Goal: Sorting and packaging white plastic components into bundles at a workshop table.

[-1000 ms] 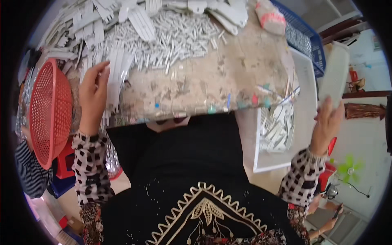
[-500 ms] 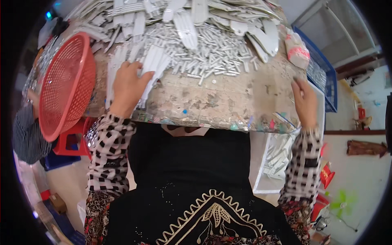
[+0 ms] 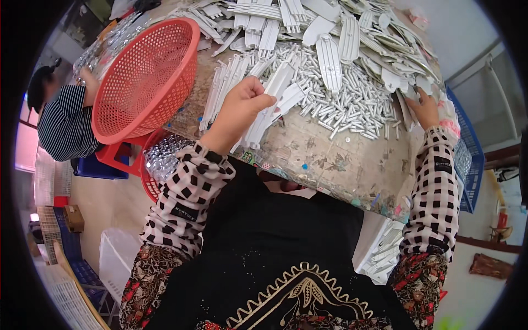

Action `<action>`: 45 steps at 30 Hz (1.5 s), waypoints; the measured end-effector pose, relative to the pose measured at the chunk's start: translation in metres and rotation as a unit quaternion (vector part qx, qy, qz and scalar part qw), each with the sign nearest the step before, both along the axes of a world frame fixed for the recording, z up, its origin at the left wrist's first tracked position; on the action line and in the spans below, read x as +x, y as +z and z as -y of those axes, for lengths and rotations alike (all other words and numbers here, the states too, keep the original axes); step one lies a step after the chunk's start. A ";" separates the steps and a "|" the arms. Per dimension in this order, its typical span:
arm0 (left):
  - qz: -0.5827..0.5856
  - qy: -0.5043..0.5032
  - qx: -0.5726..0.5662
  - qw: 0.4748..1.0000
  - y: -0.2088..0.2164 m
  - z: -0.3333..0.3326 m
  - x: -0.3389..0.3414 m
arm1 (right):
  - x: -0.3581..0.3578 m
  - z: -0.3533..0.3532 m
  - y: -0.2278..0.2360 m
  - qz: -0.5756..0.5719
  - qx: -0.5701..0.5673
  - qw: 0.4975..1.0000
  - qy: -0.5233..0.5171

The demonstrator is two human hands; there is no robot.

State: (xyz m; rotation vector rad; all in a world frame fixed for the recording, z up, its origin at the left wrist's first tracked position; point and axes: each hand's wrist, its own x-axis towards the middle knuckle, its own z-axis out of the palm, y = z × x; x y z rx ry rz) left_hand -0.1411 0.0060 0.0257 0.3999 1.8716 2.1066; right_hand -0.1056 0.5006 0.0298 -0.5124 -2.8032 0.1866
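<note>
My left hand [image 3: 237,113] is closed in a pinch, thumb pressed to the curled fingers, over a row of long white plastic strips [image 3: 224,82]. Whatever its fingertips grip is hidden. At the right edge of the table my right hand [image 3: 427,113] has its thumb and forefinger apart, next to an upright white piece [image 3: 403,109]. Between the hands lies a heap of short silvery-white rods [image 3: 346,104]. Ridged oval white panels [image 3: 329,63] rest on and behind the rods.
A red perforated basket [image 3: 190,71] leans at the table's left, above a red container of shiny silvery pieces [image 3: 165,154]. A blue crate [image 3: 474,176] stands beyond the right edge. White pieces [image 3: 388,247] lie below the worn tabletop [image 3: 341,165]. Another person [image 3: 69,118] sits at far left.
My left hand has gone from spread fingers to a pinch. My right hand has moved away from me to the far right pieces. The view has turned, shifting the table rightward.
</note>
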 end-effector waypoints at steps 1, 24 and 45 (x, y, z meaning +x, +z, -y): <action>0.000 0.003 -0.001 1.000 0.012 0.001 0.004 | -0.002 0.004 0.004 0.012 -0.006 1.000 0.012; 0.324 -0.306 0.098 0.890 0.027 -0.091 0.053 | 0.128 0.195 0.072 -0.037 -0.660 0.738 0.138; -0.026 -0.105 0.312 0.944 0.016 -0.068 0.065 | 0.182 0.258 0.022 0.049 -0.873 0.479 0.079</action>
